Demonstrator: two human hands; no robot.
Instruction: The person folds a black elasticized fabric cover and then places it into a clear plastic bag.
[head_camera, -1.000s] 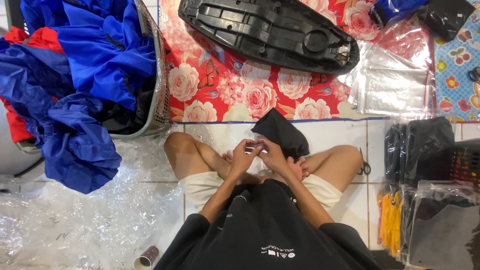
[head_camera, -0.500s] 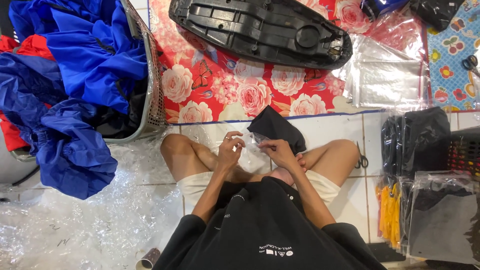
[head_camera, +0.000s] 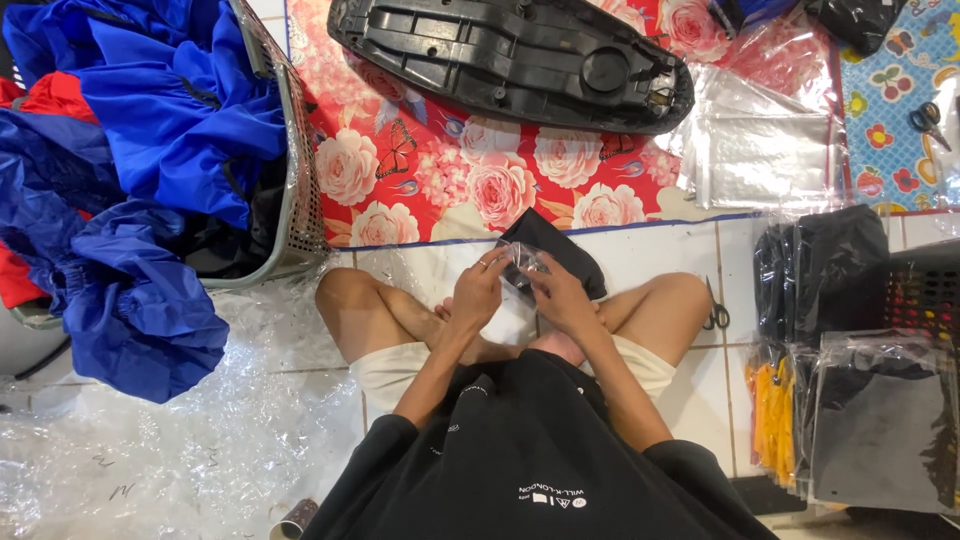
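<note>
— What does the head view give you of the place?

— I see a white tiled floor (head_camera: 690, 400) with a red rose-printed mat (head_camera: 440, 170) spread across the top. A long black moulded plastic shell (head_camera: 510, 55) lies on that mat. To one side a grey mesh basket (head_camera: 295, 160) overflows with blue and red fabric (head_camera: 150, 130), and crumpled clear plastic film (head_camera: 170, 450) covers the floor below it. On the other side sit stacked clear-bagged dark and yellow goods (head_camera: 850, 410), with small scissors (head_camera: 716, 312) just beside the person's knee.

— Anything different from half a second back?

— Little. The hands have stayed over the crossed legs, working at the same spot, and the black piece lies as it did in front of the shins. The view has shifted slightly.

— And the thing in hand?

— It is a folded black fabric piece in a clear plastic bag (head_camera: 555, 255), resting on the tiles at the mat's edge. The near end is shiny and crinkled. My left hand (head_camera: 480, 290) has its fingertips pinched on that clear edge, a ring showing on one finger. My right hand (head_camera: 560, 295) is curled closed on the same edge, right beside the left.
</note>
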